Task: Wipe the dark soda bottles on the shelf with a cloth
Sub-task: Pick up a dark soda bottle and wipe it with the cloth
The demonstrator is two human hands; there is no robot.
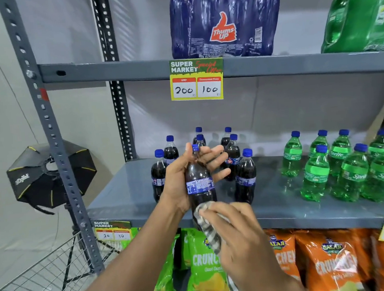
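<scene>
Gripping a dark soda bottle (pixel 198 181), left hand (pixel 177 181) fingers closed, right hand (pixel 239 233) clutching the cloth (pixel 208 231) before shelved bottles (pixel 245 175).

Grey shelf (pixel 125 192) carries dark soda bottles (pixel 245 175) and green bottles (pixel 315 172).

Green soda bottles (pixel 340 168) with blue caps stand in a cluster at the right of the grey middle shelf, and a yellow price card (pixel 196 80) reading 200 and 100 hangs from the shelf edge above. On the top shelf sit a blue shrink-wrapped pack (pixel 225 21) and, to its right, a green pack (pixel 360 15). Below are green snack bags (pixel 203 263) and orange snack bags (pixel 333 262); far left stands a black softbox (pixel 51 174), with a wire basket (pixel 36 279) nearer
</scene>
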